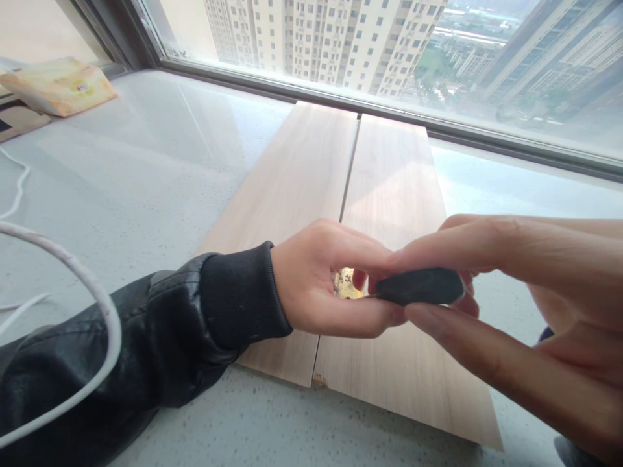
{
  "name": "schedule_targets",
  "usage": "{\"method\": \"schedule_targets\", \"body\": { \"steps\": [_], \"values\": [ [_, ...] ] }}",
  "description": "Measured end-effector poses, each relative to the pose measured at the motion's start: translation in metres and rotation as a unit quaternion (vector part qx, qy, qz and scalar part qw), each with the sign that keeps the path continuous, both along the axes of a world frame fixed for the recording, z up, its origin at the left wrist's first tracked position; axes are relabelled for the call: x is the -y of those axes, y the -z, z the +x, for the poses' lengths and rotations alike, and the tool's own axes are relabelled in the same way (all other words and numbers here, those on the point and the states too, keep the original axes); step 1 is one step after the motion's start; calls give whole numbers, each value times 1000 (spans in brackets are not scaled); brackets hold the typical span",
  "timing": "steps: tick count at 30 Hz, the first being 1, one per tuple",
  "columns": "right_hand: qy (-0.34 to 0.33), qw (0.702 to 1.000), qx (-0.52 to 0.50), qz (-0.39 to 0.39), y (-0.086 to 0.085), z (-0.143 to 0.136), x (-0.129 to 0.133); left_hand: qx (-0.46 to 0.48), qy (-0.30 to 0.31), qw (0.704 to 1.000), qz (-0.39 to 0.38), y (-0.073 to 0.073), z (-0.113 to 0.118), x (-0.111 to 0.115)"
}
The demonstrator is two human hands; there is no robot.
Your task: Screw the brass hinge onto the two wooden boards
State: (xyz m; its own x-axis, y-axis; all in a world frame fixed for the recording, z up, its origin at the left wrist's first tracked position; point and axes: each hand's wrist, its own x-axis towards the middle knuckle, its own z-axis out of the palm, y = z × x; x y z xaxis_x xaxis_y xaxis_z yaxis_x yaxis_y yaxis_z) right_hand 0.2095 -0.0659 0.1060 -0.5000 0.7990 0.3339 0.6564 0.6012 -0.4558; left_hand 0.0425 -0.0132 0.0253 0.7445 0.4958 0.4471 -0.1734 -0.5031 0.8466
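A screwdriver with a stubby black handle [421, 287] lies level between my two hands, its thin shaft mostly hidden. My left hand [335, 279], coming from a black sleeve, pinches its front end between thumb and fingers. From the right, my right hand [525, 292] grips the handle with thumb and fingers. Behind the left hand's fingers shows part of a brass-coloured metal hinge [347, 285]. Below the hands lie two light wood boards, a left board [287, 175] and a right board [394, 175], side by side with a narrow gap.
The boards rest on a pale speckled sill [160, 175] against a window frame [272, 91]. A tissue pack [63, 84] sits at the far left. A white cable [92, 279] loops in front of my left sleeve. The right board's near edge has a chipped corner.
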Motion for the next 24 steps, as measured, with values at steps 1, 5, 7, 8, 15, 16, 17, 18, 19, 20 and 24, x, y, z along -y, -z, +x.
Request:
{"method": "schedule_targets", "body": {
  "steps": [1,5,7,8,15,16,17,18,19,20,24],
  "values": [
    [-2,1000,15,1,-2,0,1,-6,-6,1000,2,0,0,0],
    [31,998,54,25,0,3,2,-1,-18,1000,26,1,-1,0],
    [47,995,70,58,7,6,0,6,-23,999,43,2,-2,0],
    [52,993,77,79,11,7,-1,8,-25,998,49,2,-2,0],
    [-6,992,54,115,25,8,-10,-16,-31,998,46,3,-4,-1],
    [-13,993,51,106,23,7,-10,-21,-29,998,45,3,-5,-2],
    [-18,994,47,95,19,5,-9,-25,-26,998,42,3,-5,-2],
    [-26,996,41,80,16,3,-7,-25,-23,999,39,4,-5,-2],
    [-35,997,36,64,12,2,-6,-21,-22,999,37,4,-4,-2],
    [-43,997,34,46,9,2,-4,-18,-23,999,35,4,-4,-2],
    [-46,996,75,31,11,9,-4,-17,-37,999,27,4,-1,1]
  ]
}}
